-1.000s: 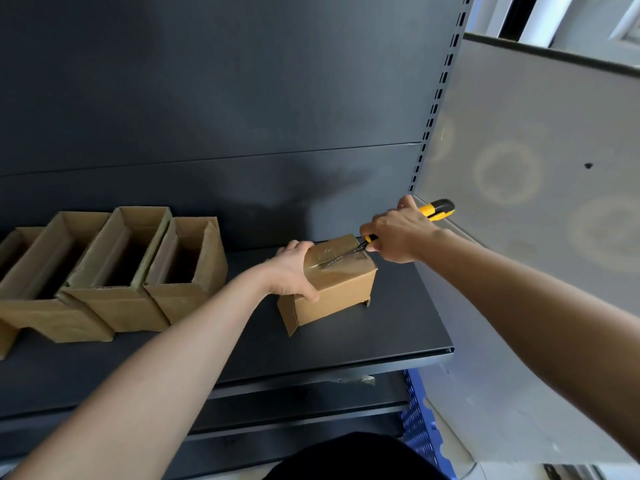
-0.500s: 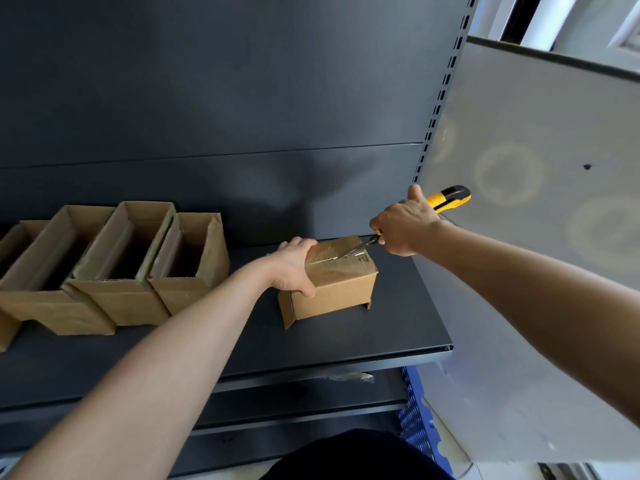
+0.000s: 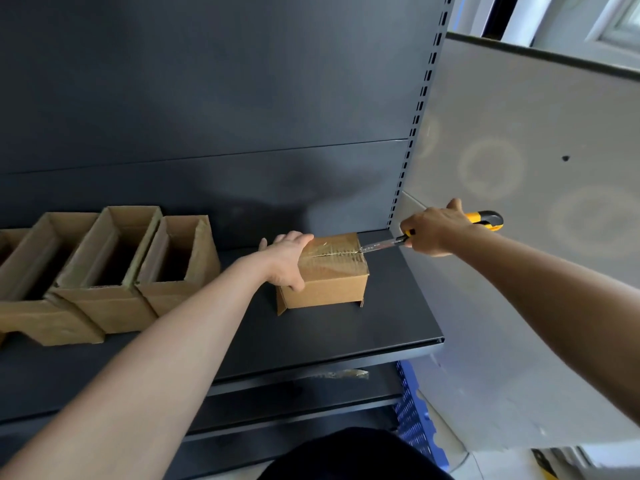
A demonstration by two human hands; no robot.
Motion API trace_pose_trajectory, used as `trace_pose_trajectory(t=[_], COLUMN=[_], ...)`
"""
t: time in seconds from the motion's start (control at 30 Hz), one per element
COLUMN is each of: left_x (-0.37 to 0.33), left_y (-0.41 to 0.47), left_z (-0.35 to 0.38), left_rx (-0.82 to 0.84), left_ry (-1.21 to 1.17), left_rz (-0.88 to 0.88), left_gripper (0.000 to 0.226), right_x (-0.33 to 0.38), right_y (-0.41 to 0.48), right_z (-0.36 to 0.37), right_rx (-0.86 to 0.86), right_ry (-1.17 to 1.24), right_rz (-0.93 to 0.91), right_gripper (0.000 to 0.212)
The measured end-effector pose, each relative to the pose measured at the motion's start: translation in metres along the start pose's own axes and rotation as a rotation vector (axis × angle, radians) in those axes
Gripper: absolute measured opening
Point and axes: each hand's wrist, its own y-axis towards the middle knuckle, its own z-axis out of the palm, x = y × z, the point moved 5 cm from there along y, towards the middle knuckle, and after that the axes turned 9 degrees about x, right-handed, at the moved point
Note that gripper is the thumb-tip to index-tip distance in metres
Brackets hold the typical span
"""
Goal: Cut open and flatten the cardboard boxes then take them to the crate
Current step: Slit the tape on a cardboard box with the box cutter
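Your right hand [image 3: 433, 230] fingers are curled tight round the utility knife [image 3: 485, 219]. The yellow and black handle end sticks out behind your thumb. The blade runs out ahead of your knuckles, and its tip meets the right end of the tape seam.

Your left hand [image 3: 287, 258] grips the taped box [image 3: 329, 282]. The fingers hook over its top left edge and the thumb presses on the near face. The tape on top is wrinkled, with a split line along the middle from your left fingers to the blade. This box sits between your two hands, flaps down on the dark shelf [image 3: 311, 341], and one bottom flap pokes out at its near left corner.

Outward past your left wrist is a row of open boxes [image 3: 180, 268], mouths up and packed side against side. Their insides are in shadow; contents cannot be told.

Below your right forearm, under the shelf edge, part of a blue crate [image 3: 412, 410] shows; what it holds is out of sight. A tape scrap [image 3: 339, 374] lies on the lower ledge. A grey panel [image 3: 519, 271] stands behind your right hand.
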Motion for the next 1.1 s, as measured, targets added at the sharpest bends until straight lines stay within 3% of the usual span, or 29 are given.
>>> trace_pose_trajectory(t=[0.2, 0.4, 0.6, 1.1], left_x=[0.023, -0.002, -0.002, -0.014], left_y=[-0.007, -0.008, -0.019, -0.011], left_z=[-0.006, -0.007, -0.004, -0.005], left_rx=[-0.001, -0.136, -0.264, -0.330], left_ry=[-0.016, -0.065, -0.069, -0.008], left_rz=[-0.078, 0.042, 0.105, 0.109], left_gripper=[0.105, 0.083, 0.064, 0.057], right_x=[-0.035, 0.044, 0.079, 0.078], right_y=[0.008, 0.028, 0.046, 0.048], right_z=[0.010, -0.006, 0.010, 0.017], right_rx=[0.069, 0.136, 0.253, 0.262], right_ry=[0.232, 0.780, 1.177, 1.382], right_rz=[0.109, -0.049, -0.068, -0.006], right_gripper=[0.007, 0.036, 0.030, 0.035])
